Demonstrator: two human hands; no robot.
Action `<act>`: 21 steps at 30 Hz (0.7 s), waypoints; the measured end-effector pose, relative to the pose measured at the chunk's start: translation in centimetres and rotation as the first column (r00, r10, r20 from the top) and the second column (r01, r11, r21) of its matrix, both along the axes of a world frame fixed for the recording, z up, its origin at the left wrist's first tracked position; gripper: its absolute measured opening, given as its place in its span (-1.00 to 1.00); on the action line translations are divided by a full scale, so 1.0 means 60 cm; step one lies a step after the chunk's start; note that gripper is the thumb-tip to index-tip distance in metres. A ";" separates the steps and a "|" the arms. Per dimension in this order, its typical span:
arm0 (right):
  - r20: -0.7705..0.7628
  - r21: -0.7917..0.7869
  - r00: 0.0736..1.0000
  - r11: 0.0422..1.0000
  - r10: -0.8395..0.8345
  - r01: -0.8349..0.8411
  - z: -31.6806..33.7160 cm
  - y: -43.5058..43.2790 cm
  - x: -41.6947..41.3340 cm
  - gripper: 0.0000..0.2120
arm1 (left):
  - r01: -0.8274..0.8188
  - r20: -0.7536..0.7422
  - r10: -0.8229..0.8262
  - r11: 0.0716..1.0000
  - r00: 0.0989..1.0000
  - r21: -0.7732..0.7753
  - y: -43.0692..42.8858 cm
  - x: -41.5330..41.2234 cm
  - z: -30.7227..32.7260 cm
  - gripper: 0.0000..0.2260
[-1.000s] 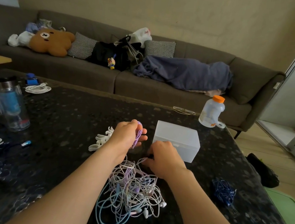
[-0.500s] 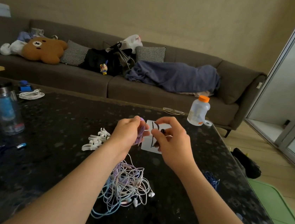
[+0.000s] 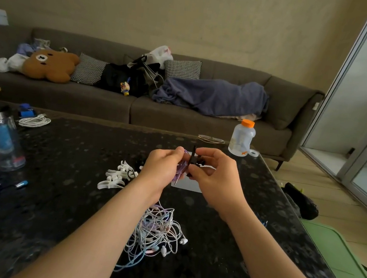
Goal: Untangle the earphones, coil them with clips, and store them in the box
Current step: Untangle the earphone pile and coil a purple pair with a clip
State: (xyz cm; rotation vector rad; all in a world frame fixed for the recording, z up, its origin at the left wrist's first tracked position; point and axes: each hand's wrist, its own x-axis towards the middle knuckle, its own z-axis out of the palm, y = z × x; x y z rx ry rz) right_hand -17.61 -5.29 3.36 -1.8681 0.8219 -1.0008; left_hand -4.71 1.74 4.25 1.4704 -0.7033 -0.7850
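Clutching purple earphones in left hand, right hand lifted off table, grip pinching black clip

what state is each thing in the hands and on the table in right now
left hand, grips the purple earphones
right hand, pinches the black clip
purple earphones, coiled, lifted off the table
black clip, upright against the coil, fastening unclear
earphone pile, tangled, on the table
white clips, loose, on the table
box, on the table, open or closed hidden by hands
bottle, upright, capped
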 end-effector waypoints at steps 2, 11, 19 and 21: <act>-0.064 -0.050 0.997 0.998 -0.035 0.032 -0.001 -0.002 -0.001 -0.57 | -0.004 0.026 0.004 1.000 1.000 0.011 -0.002 -0.002 -0.001 -0.71; -0.090 -0.242 0.982 0.960 -0.168 0.142 0.007 0.005 -0.016 -0.47 | 0.016 -0.046 -0.017 1.000 0.999 -0.026 -0.003 -0.007 0.001 -0.70; -0.059 -0.584 0.960 0.789 -0.275 0.190 0.010 0.011 -0.019 -0.70 | 0.063 -0.012 -0.064 0.998 0.998 -0.020 -0.008 0.001 -0.005 -0.64; -0.127 -0.620 0.955 0.773 -0.269 0.135 0.008 0.014 -0.016 -0.75 | 0.070 0.065 -0.068 0.997 0.996 -0.025 -0.006 -0.003 -0.005 -0.61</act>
